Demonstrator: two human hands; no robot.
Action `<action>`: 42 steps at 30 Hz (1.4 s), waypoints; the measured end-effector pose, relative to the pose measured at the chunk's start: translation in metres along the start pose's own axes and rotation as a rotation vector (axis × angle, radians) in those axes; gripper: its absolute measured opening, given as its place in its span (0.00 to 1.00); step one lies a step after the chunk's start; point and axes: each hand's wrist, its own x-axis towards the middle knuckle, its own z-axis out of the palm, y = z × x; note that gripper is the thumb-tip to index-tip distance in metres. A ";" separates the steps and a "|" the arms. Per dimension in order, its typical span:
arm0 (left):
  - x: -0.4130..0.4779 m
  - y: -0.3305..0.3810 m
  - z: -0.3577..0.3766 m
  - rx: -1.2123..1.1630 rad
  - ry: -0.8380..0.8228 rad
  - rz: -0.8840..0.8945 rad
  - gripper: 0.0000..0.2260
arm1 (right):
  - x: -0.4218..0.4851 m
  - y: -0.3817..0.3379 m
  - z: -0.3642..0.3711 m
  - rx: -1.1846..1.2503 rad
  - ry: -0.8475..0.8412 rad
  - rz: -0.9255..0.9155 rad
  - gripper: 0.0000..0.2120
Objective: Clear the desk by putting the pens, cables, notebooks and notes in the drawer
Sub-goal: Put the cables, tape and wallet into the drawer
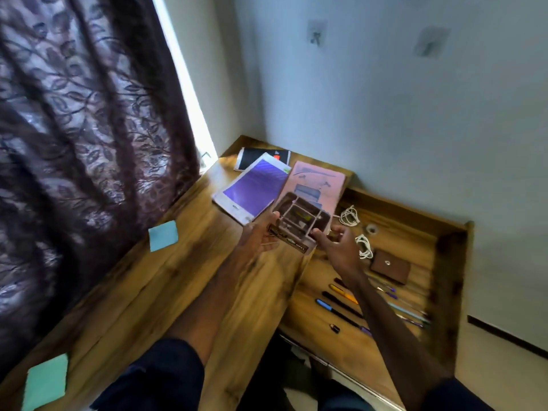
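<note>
Both left hand [258,242] and right hand [341,248] (stretched forward) hold notebook [300,218].

Wooden desk [178,292]; drawer [450,262] open to the right of the grip on the held notebook [299,223].
Just beyond grip: pink notebook [317,182].
Beyond-left: purple notebook [252,188], black notebook [261,158] behind it.
Left: teal note [163,235]; second teal note [46,381] well nearer.
In drawer, right of grip: white cables [350,216], brown wallet [390,266], pens [341,304].

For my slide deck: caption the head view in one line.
Left hand and right hand hold a compartmented organiser over the desk, beside the open drawer containing pens and cables.
</note>
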 end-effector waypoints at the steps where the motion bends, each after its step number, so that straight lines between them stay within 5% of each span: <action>1: 0.006 0.000 0.013 0.006 -0.008 -0.018 0.20 | 0.005 0.006 -0.010 0.053 -0.029 0.099 0.26; 8: 0.040 -0.006 0.103 0.049 -0.113 -0.106 0.23 | 0.040 0.045 -0.100 0.439 -0.327 0.397 0.24; 14: 0.077 -0.012 0.196 0.135 -0.171 -0.194 0.20 | 0.088 0.070 -0.175 0.535 -0.147 0.452 0.26; 20: 0.103 -0.039 0.259 0.414 -0.174 -0.207 0.12 | 0.152 0.084 -0.231 0.490 0.153 0.494 0.06; 31: 0.121 -0.063 0.300 0.572 -0.243 -0.285 0.11 | 0.212 0.122 -0.270 0.361 0.248 0.627 0.17; 42: 0.110 -0.082 0.279 0.573 -0.222 -0.362 0.11 | 0.207 0.133 -0.266 0.460 0.359 0.552 0.17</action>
